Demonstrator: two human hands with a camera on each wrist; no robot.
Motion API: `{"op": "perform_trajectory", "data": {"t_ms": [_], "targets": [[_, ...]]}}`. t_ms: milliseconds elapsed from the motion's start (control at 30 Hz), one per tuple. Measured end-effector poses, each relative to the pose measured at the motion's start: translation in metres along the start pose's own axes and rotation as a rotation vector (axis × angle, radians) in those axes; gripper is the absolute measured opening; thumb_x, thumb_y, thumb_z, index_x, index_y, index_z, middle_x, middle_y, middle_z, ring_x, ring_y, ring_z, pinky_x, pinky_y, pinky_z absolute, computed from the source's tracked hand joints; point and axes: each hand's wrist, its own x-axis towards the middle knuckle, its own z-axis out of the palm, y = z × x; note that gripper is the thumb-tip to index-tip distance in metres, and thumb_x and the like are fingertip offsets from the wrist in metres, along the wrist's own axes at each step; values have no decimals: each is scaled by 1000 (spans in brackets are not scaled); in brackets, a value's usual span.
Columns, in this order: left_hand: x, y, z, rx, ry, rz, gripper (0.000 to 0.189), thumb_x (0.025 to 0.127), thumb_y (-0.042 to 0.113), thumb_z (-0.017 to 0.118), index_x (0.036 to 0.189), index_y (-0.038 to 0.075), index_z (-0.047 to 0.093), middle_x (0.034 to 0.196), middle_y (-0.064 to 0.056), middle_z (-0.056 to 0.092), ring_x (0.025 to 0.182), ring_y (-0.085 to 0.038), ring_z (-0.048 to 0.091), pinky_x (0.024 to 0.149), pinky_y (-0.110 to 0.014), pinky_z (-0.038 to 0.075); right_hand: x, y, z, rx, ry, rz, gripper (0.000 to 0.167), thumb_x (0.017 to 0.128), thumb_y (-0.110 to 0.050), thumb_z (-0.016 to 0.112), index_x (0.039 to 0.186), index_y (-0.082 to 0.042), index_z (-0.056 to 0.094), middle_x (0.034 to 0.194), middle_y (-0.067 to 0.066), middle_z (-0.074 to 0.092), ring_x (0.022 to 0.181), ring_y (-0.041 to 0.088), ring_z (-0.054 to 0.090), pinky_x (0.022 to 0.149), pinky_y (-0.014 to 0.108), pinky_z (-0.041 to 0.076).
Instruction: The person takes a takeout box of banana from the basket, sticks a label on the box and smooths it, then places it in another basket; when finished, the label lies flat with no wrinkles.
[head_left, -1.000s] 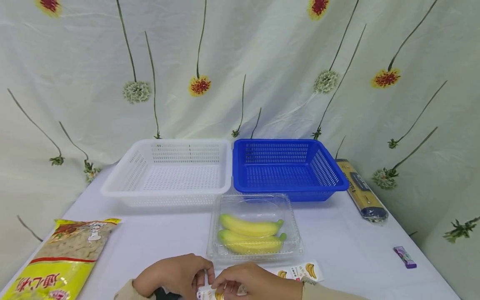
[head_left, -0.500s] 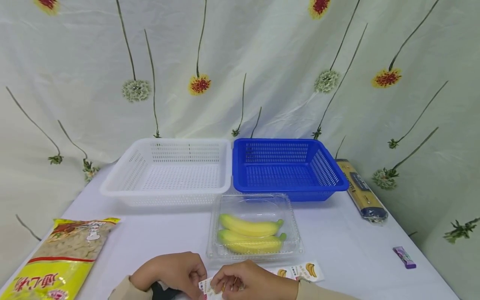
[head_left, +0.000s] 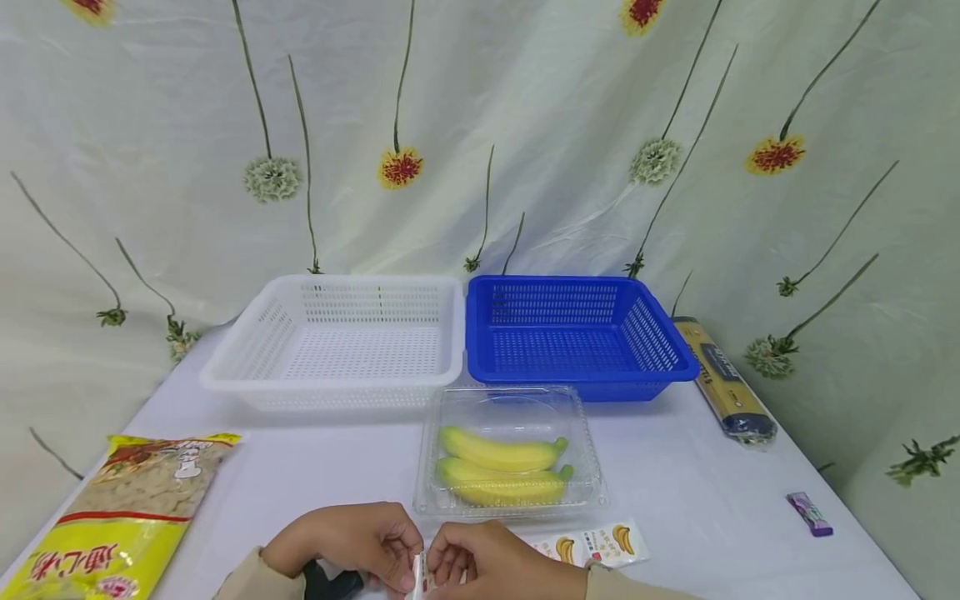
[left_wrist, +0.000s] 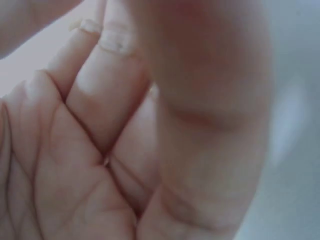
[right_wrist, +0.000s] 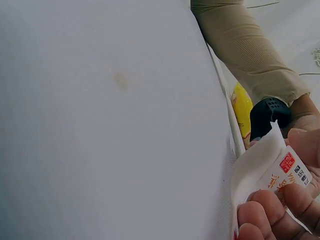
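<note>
label with a red square mark (right_wrist: pixel 290 170) is between both hands, over the near part of the surface (head_left: pixel 690 475). i see the left hand (head_left: pixel 352 542) pinching it — and the right hand (head_left: pixel 506 558) too, its grip curled on the white backing (right_wrist: pixel 257 162). banana-printed paper (head_left: pixel 592 543) lies just beside, below the clear container (head_left: pixel 517 408).

Two baskets (head_left: pixel 333 386) (head_left: pixel 581 377). Two bananas (head_left: pixel 501 452) (head_left: pixel 504 485), one clear box (head_left: pixel 517 410). One yellow food bag (head_left: pixel 123 517), one long pack (head_left: pixel 723 383), one small purple packet (head_left: pixel 810 514), one desk (head_left: pixel 300 467). At least one label strip (head_left: pixel 594 546); the exact number is unclear.
</note>
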Motion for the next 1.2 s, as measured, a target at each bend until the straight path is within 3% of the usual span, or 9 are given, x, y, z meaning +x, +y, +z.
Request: {"op": "perform_trajectory", "data": {"t_ms": [67, 267, 500, 567, 900, 1100, 1200], "targets": [[0, 0, 0, -11, -12, 7, 21, 100, -2, 71, 101, -22, 68, 87, -45, 65, 68, 5, 58, 57, -13, 43, 1, 0, 1, 8, 9, 19, 19, 95, -2, 82, 108, 0, 68, 93, 2, 74, 81, -10, 60, 75, 16, 55], [1, 1, 1, -12, -10, 30, 18, 100, -2, 70, 103, -20, 69, 90, -42, 67, 73, 4, 61, 58, -13, 42, 5, 0, 6, -163, 40, -29, 24, 91, -6, 86, 103, -4, 65, 91, 1, 74, 78, -12, 58, 73, 14, 55], [2, 2, 2, -8, 33, 13, 14, 92, -6, 78, 97, -18, 71, 82, 0, 76, 69, 4, 58, 62, -12, 43, 6, -1, 9, -228, 55, -47, 22, 93, -7, 85, 98, -6, 64, 85, -1, 73, 77, -14, 56, 72, 13, 54], [2, 2, 3, -2, 35, 10, 15, 90, -6, 79, 95, -18, 72, 81, 5, 75, 69, 4, 59, 62, -12, 45, 6, -1, 9, -233, 59, -53, 21, 93, -7, 85, 97, -6, 65, 83, -1, 72, 76, -15, 55, 70, 12, 54], [5, 2, 7, 19, 42, 50, 15, 89, -3, 80, 91, -17, 73, 74, -5, 75, 62, 8, 55, 56, -11, 41, 8, -1, 10, -204, 71, -75, 16, 91, -4, 86, 92, -2, 71, 82, 5, 75, 76, -16, 54, 69, 13, 55], [4, 1, 6, 18, 38, 35, 17, 89, -4, 80, 89, -18, 71, 66, -13, 69, 57, 8, 49, 52, -11, 37, 9, -2, 10, -223, 66, -47, 9, 92, -4, 84, 92, -2, 75, 81, 2, 75, 74, -16, 54, 68, 12, 54], [3, 1, 5, 36, 42, 15, 15, 87, -4, 81, 88, -16, 72, 65, -5, 69, 57, 8, 49, 53, -12, 37, 8, -2, 10, -254, 60, -52, 5, 94, -3, 81, 92, -2, 76, 81, 2, 76, 75, -16, 54, 69, 12, 54]]}}
